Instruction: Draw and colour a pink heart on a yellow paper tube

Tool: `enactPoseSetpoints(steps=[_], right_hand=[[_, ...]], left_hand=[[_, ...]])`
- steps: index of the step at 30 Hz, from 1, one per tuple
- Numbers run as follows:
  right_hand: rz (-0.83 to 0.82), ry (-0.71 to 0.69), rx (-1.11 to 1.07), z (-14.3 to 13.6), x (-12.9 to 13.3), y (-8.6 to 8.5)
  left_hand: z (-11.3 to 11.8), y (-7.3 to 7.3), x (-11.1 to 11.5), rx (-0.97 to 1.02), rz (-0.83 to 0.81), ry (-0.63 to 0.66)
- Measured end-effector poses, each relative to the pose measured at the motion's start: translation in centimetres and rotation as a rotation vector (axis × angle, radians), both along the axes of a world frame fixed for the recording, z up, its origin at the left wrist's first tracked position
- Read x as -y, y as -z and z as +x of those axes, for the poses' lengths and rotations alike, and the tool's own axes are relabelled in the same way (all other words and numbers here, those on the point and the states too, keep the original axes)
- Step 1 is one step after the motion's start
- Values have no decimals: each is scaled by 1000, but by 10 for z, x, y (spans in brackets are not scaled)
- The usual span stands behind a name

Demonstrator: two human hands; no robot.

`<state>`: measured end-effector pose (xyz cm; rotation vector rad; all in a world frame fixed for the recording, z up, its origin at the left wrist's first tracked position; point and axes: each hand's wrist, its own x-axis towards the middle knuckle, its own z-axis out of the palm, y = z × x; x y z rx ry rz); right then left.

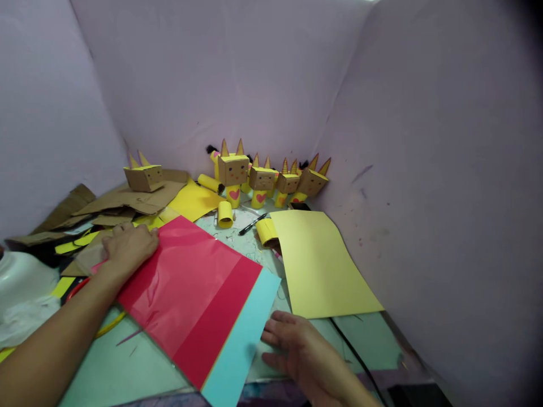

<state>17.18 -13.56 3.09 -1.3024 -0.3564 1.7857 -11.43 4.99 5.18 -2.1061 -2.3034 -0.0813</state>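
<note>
A stack of red paper in a clear sleeve lies slanted across the table, with a light blue sheet showing at its lower right edge. My left hand rests at the upper left edge of the red paper, fingers bent; whether they grip something is not clear. My right hand is beside the blue edge, fingers apart and holding nothing. To the right lies a pale yellow sheet.
Several cardboard-headed figures stand along the back wall. Cardboard pieces and another box head are at the left. Yellow rolls and a black pen lie mid-table. A black cable crosses the front right.
</note>
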Motion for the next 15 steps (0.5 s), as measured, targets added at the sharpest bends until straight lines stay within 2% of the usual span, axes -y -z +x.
enactPoseSetpoints(steps=[3,8,12,14,15], right_hand=[[21,-46,7,0,-4,-1],[58,-96,21,-3,-10,-2],[137,-131,-80,-14,-14,1],[160,-129,-91,-19,-15,8],[162,-118,-83,-21,-15,13]], left_hand=[[3,4,-4,-30,4,21],[11,10,-6,-31,11,133],[18,6,-3,-12,45,150],[32,2,0,33,67,224],[42,0,1,66,63,303]])
